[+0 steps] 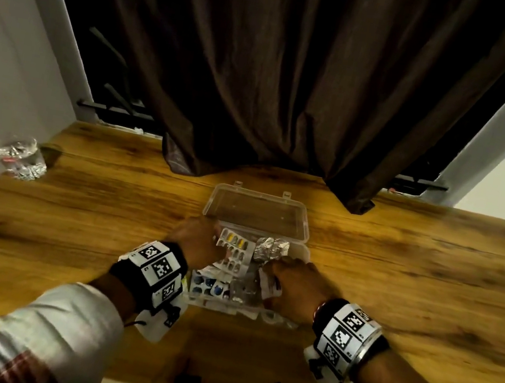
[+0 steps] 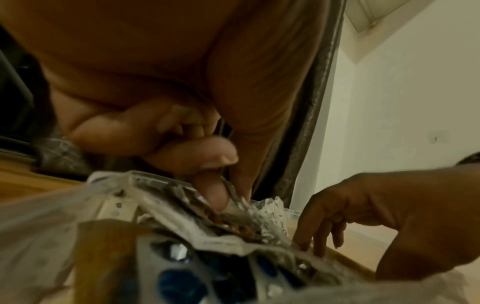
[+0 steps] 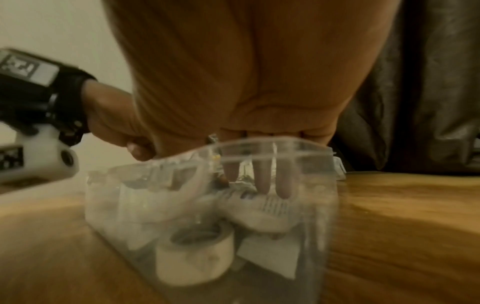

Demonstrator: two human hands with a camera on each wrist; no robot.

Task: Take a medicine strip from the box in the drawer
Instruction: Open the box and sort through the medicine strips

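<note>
A clear plastic box (image 1: 304, 255) stands on the wooden table (image 1: 414, 280) with its lid (image 1: 258, 209) flipped back. It is full of medicine strips. My left hand (image 1: 202, 240) pinches a silver strip with yellow capsules (image 1: 234, 249) and tilts it up at the box's left side; the left wrist view shows thumb and fingertips (image 2: 215, 195) on the strip's edge (image 2: 233, 224). My right hand (image 1: 293, 279) reaches into the right half, its straight fingers (image 3: 283, 185) touching a white printed packet (image 3: 270, 203). Crumpled foil (image 1: 269, 248) lies between the hands.
A blue blister strip (image 1: 206, 284) lies at the box's near left and a roll of white tape (image 3: 197, 253) at its near end. A glass of water (image 1: 19, 157) stands at the table's far left. A dark curtain (image 1: 281, 78) hangs behind the box.
</note>
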